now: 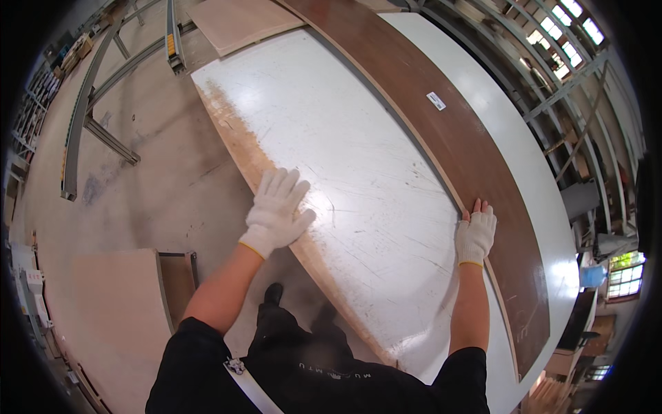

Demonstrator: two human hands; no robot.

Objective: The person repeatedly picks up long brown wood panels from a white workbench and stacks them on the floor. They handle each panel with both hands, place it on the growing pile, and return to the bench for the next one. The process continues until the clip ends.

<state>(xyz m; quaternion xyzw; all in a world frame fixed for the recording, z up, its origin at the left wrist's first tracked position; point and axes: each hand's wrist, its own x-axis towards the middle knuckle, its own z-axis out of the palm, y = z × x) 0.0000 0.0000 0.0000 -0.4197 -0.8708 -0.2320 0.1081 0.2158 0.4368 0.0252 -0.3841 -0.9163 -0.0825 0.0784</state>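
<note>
Workshop with metal storage racks [567, 88]

Right grip [476, 236] on brown board [455, 138]

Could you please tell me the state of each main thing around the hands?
White table: scratched, left edge worn.
Brown board: lying flat on the white table.
Label: stuck on the brown board.
Left hand: gloved, open, palm down at the table's worn edge.
Right hand: gloved, some fingers partly bare, at the brown board's edge.
</note>
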